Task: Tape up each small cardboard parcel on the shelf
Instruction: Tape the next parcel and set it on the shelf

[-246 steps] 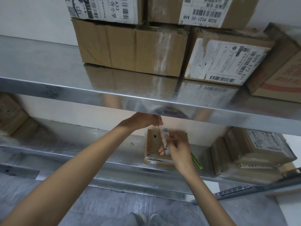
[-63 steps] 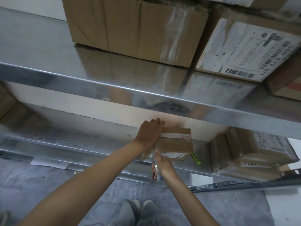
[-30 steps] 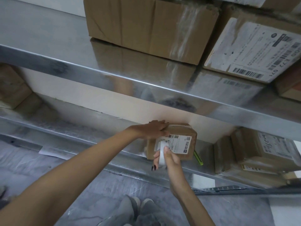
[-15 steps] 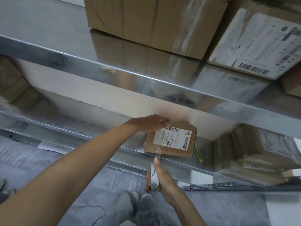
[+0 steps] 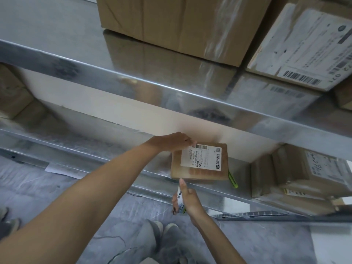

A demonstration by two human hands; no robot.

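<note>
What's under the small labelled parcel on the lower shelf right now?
The small parcel rests on the metal shelf. A green stick-like item pokes out at its lower right corner; how far it runs underneath is covered.

Parcel (image 5: 200, 164), maybe green pen (image 5: 233, 180), on shelf (image 5: 80, 145)
</note>
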